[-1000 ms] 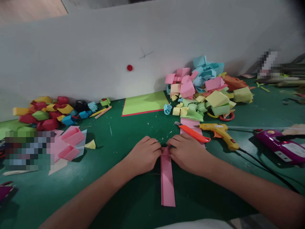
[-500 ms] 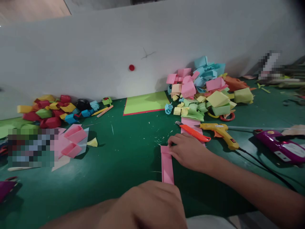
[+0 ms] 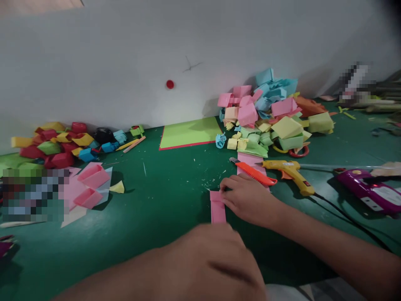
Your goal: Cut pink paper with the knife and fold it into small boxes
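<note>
A narrow folded strip of pink paper lies on the green tabletop, pointing away from me. My right hand pinches the strip's far end at its right corner, with thumb and fingers together. My left hand is curled over the near end and hides that part of the strip. Its fingertips are out of sight beneath the knuckles. Just beyond my right hand, an orange utility knife rests across a pink sheet. A yellow hot glue gun lies to its right.
Folded paper pieces are heaped at the back right, and more coloured ones at the left. A green sheet with a red edge lies by the white wall. A purple device sits at the right, near a black cord.
My left hand has moved forward along the strip and covers more of its near part. My right hand keeps its pinch at the far end. The view has shifted slightly.
</note>
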A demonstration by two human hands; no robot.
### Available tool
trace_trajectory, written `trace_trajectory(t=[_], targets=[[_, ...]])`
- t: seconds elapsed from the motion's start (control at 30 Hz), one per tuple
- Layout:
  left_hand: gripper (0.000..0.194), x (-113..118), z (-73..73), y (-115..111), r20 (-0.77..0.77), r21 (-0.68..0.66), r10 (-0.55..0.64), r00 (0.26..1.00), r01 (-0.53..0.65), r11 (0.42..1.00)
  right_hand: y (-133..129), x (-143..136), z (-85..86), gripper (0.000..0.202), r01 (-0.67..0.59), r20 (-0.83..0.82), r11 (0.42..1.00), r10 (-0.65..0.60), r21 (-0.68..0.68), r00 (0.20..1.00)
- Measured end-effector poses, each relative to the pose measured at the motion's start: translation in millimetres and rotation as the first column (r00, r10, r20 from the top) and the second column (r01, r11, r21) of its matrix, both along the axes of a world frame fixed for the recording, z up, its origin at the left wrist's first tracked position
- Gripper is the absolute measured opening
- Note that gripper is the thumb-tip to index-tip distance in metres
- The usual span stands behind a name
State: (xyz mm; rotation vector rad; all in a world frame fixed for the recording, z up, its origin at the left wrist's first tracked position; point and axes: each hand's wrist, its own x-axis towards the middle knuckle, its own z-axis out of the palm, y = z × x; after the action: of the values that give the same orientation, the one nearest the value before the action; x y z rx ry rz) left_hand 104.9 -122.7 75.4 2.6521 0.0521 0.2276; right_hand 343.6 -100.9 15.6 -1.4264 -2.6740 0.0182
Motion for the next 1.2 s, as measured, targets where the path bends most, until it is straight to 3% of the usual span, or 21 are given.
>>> trace_trajectory(t=[0.07,0.13,0.23,0.3,0.47,0.67,0.87,0.97,1.07,1.13,1.2], targets=[[0.029,25,-15.3,11,0.024,0.221,0.097,0.995,-0.1,0.97,1,1,0.1,0.019,-0.007,0.001,1.0,0.007,-0.023,1.0],[0.027,38,-35.8,25,0.033,0.426,0.095,0.995,-0.101,0.899,1,2,-0.5,0.019,-0.016,0.001,1.0,0.016,-0.025,1.0],[0.033,37,-61.2,41,-0.033,0.42,0.068,0.997,-0.048,0.906,2,4,-1.8,0.027,-0.02,-0.02,1.0,0.02,0.012,1.0],[0.039,29,-68.9,44,-0.059,0.378,0.071,0.996,-0.044,0.925,3,5,-1.7,0.028,-0.016,-0.042,1.0,0.017,0.016,0.999],[0.056,10,-70.5,31,-0.145,0.372,0.125,0.981,-0.062,0.926,4,5,1.1,0.022,0.024,-0.054,1.0,-0.025,-0.017,0.998],[0.06,5,-73.5,17,-0.198,0.371,0.198,0.96,-0.114,0.922,3,5,-0.6,0.017,0.051,-0.065,0.999,-0.051,-0.007,0.997],[0.062,5,-52.8,8,-0.227,0.312,0.179,0.957,-0.102,0.945,4,6,-4.2,0.019,0.061,-0.101,0.998,-0.06,0.01,0.993],[0.043,6,-42.6,11,-0.163,0.244,0.101,0.982,-0.059,0.968,4,7,-5.9,0.022,0.056,-0.117,0.998,-0.052,0.028,0.992],[0.033,10,-44.7,24,-0.032,0.189,0.128,0.991,-0.12,0.975,3,6,-6.9,0.021,0.044,-0.107,0.998,-0.039,0.042,0.993],[0.031,12,-51.4,36,0.049,0.235,0.21,0.976,-0.216,0.948,3,6,-7.2,0.019,0.033,-0.094,0.998,-0.029,0.045,0.995],[0.028,13,-58.9,47,0.119,0.36,0.293,0.949,-0.317,0.877,4,5,-7.5,0.021,0.029,-0.087,0.998,-0.025,0.051,0.996]])
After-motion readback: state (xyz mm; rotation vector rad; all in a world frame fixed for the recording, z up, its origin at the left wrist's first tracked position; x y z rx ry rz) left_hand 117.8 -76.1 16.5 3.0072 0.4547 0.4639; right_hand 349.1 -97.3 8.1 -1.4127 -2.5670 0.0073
